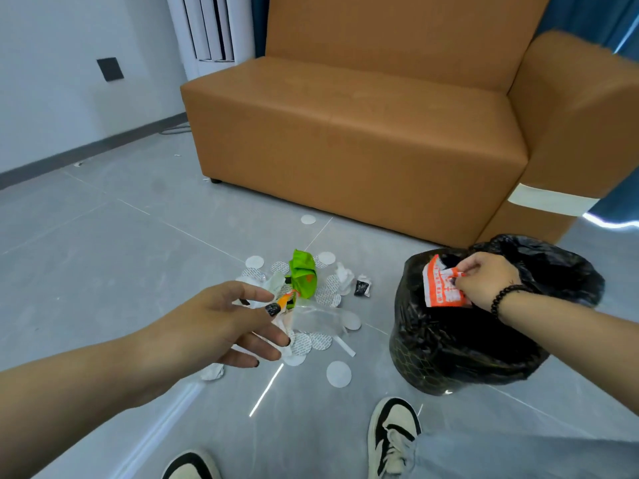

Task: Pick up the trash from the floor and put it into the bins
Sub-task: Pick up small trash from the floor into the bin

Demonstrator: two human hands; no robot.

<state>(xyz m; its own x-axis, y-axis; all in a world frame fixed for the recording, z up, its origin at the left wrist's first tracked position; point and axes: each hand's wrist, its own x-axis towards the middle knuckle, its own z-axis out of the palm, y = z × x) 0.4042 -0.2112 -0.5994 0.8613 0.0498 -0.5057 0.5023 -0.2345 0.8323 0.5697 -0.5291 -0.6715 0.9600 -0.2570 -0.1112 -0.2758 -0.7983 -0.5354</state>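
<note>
Two sneakers [392, 440] at the bottom edge, one cut off, with trash and a bin ahead.

Both forearms entered from the lower corners, cut off by the frame. Left hand [228, 323] hovered with fingers spread loosely over the trash pile [304, 305], hiding part of it; whether a fingertip touched the small orange scrap [286, 299] could not be told. Right hand [484, 281], wearing one dark bead bracelet [506, 299], pinched one orange-and-white wrapper [441, 288] over the mouth of the single black-bagged bin [484, 340]. Among the pile lay one green wrapper [302, 274], one clear plastic piece [318, 319], one black scrap [362, 288] and many overlapping white discs, too jumbled to count. Open grey floor [103, 243] stretched left; behind stood one orange sofa [363, 133], its top cropped.
</note>
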